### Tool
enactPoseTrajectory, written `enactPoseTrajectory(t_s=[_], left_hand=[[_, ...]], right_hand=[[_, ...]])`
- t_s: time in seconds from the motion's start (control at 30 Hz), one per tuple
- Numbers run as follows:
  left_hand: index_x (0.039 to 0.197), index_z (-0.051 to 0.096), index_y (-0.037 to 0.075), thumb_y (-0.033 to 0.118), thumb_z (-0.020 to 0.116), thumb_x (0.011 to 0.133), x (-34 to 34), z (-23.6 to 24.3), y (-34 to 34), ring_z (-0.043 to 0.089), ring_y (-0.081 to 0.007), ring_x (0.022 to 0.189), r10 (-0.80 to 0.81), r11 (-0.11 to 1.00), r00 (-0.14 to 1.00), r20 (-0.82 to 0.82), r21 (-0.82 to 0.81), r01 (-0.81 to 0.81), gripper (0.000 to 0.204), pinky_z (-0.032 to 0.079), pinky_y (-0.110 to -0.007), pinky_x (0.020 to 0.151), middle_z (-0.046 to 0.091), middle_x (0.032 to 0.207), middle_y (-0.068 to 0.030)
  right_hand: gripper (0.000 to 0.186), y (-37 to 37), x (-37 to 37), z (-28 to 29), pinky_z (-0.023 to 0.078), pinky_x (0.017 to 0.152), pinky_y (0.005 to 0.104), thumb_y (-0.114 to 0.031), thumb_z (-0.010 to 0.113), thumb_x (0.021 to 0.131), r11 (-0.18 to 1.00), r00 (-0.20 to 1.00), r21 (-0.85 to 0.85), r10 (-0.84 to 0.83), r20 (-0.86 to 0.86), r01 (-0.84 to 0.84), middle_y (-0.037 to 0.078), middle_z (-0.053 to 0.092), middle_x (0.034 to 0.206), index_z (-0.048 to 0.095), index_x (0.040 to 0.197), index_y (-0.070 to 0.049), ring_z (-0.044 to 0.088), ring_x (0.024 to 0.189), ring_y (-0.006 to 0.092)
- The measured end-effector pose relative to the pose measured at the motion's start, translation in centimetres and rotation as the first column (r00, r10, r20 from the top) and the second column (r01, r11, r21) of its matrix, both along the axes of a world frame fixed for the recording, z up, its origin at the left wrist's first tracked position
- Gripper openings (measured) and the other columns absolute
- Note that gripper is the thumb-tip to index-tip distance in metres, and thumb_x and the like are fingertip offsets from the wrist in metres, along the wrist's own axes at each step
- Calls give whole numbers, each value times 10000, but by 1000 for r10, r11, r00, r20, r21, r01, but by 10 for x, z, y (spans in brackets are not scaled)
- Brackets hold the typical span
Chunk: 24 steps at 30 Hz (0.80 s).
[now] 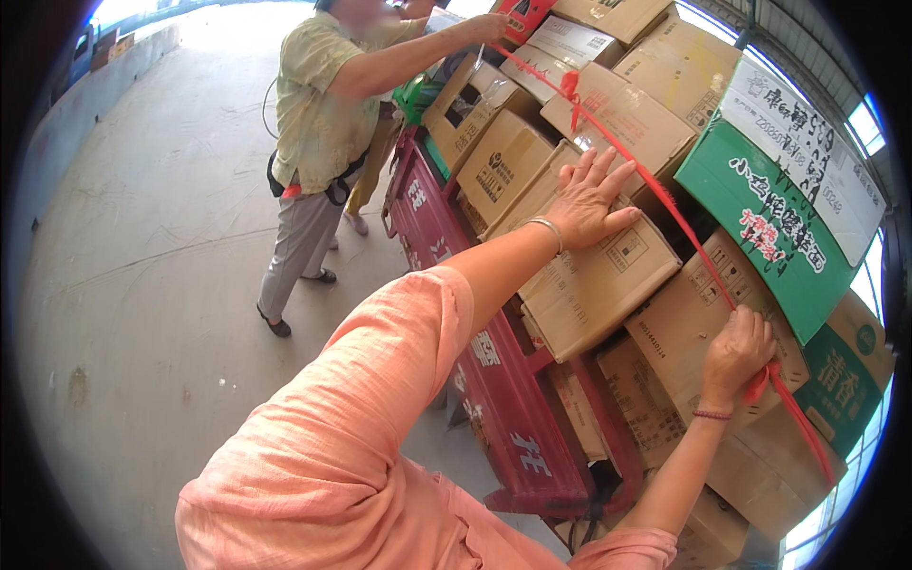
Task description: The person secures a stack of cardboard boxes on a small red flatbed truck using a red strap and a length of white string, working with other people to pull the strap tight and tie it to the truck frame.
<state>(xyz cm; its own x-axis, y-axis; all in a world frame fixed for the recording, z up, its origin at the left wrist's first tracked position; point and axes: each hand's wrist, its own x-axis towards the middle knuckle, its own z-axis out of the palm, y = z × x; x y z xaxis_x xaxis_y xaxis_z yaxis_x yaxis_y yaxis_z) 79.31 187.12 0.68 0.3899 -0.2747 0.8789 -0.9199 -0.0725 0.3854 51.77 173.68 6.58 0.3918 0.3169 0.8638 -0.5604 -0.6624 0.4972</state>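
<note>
A red strap (655, 186) is gripped in the closed right hand (741, 351) and is stretched diagonally across the stacked boxes (503, 171), where a knot (570, 85) is seen in it (farther along, it is met by a co-worker's hand (489, 28)). The left hand (591, 209) is held open and splayed, and is laid on a brown carton (589, 294), just beside the strap. The boxes are carried on a maroon-sided bed (560, 442); a green-and-white box (736, 190) is seen to the strap's right.
</note>
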Motion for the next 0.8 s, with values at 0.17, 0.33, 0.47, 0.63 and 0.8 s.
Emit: enactPoseTrajectory(t_s=[0.17,0.33,0.47,0.63,0.8], left_hand=[[1457,333,177,635,479,840,6,-4,1,124,-410,1426,-17,1000,1000,-19,-5,17,782,93,-538,1116,243,1528,-186],[1439,374,162,657,492,824,4,-4,-3,128,-422,1421,-78,994,997,-7,-71,77,799,84,-545,1117,264,1516,-191],[1404,423,155,652,510,816,7,-11,-7,133,-431,1417,-115,985,993,-2,-132,114,775,81,-554,1114,287,1496,-199],[1344,477,149,643,531,807,1,-12,-7,146,-431,1410,-207,969,978,-31,-147,200,732,90,-559,1111,340,1450,-196],[1314,497,155,605,537,829,12,-7,3,181,-403,1399,-52,994,999,14,-100,53,663,133,-539,1098,385,1420,-161]], right_hand=[[65,-10,4,-5,413,654,433,-113,549,891,998,998,17,-60,-17,61,52,575,806,611,907,-97,554,780,283],[123,-28,-6,13,450,715,429,-158,575,913,998,999,-20,-53,9,53,82,618,900,658,963,-84,574,815,315],[189,-42,-9,17,472,796,409,-175,559,940,1000,1000,0,-8,7,8,107,647,995,676,1045,-72,602,902,318],[173,-55,-18,21,467,789,405,-171,597,928,999,1000,-52,-15,-10,15,103,654,985,693,1040,-80,602,877,309],[222,-26,1,16,437,853,436,-115,557,928,998,999,-66,9,37,-7,126,621,1045,645,1117,-38,565,942,332]])
